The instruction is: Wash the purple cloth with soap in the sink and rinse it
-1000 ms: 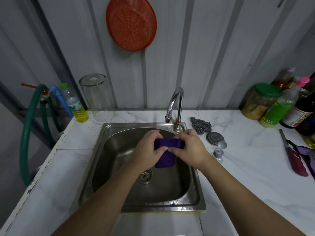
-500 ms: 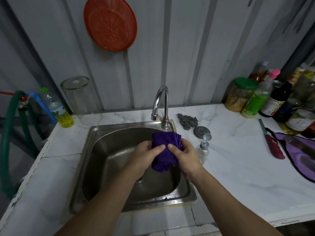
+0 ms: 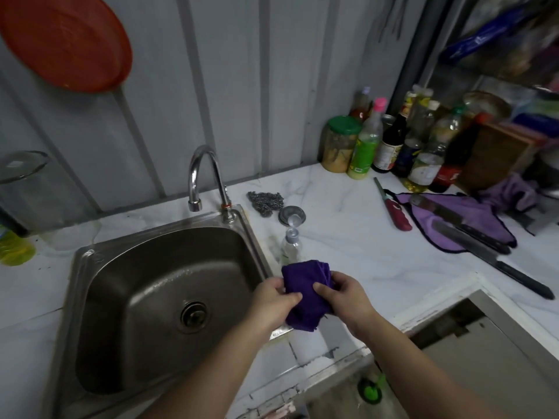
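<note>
No words or numbers can be read here. The bottles (image 3: pixel 393 146) standing to the right of the tap (image 3: pixel 201 173), at the back of the desk (image 3: pixel 348 252), have labels, but the print is too small and blurry to make out. The green bottle (image 3: pixel 364 152) in that group has a label too, and it is just as blurry.

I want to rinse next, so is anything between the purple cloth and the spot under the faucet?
Nothing visible blocks it. Left hand and right hand hold the bunched purple cloth over the steel sink's right rim. The basin below the curved chrome faucet looks bare except for its drain.
</note>
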Tool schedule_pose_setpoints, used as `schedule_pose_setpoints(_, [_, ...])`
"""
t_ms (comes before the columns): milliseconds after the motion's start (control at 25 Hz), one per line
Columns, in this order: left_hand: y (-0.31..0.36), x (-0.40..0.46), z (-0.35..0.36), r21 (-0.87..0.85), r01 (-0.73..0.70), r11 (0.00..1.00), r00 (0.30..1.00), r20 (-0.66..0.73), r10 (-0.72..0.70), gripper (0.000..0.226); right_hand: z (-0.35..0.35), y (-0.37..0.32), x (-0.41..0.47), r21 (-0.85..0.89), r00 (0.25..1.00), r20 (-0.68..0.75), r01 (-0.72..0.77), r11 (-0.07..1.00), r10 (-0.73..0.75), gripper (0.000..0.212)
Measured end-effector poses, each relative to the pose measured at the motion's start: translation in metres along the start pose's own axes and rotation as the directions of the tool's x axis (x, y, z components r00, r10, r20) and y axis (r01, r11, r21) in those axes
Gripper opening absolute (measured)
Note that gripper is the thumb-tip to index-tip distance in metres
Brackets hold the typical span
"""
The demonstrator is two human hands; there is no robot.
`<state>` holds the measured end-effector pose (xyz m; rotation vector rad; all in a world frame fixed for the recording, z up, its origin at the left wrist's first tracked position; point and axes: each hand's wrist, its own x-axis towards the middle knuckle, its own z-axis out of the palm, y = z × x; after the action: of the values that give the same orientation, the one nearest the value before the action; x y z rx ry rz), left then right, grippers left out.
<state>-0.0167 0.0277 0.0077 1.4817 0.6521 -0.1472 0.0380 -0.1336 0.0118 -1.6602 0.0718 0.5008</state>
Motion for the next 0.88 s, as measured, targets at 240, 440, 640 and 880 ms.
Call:
schedule_pose_setpoints(240, [-0.042,0.021,0.04,0.149,0.122,0.981,0.992,0.006,-0.124,0.019,-0.037,0.032,0.009,-0.286,0.991,-0.114,-0.099,0.953,0.069,0.021])
schedule_pose_setpoints(440, [-0.046,0.033,0.048,0.363,0.119,0.924,0.993,-0.051,-0.108,0.026,-0.042,0.042,0.02,-0.445,0.992,-0.097,-0.112,0.888,0.077,0.015])
schedule_pose_setpoints(640, [-0.036,0.029,0.051,0.676,0.109,0.729,0.993,-0.103,-0.053,0.027,-0.04,0.045,0.026,-0.669,0.998,-0.052,-0.048,0.742,0.018,0.013])
schedule_pose_setpoints(880, [-0.028,0.023,0.049,0.803,0.09,0.589,0.995,-0.097,-0.019,0.036,-0.037,0.037,0.032,-0.784,0.997,-0.032,-0.071,0.616,0.074,0.026])
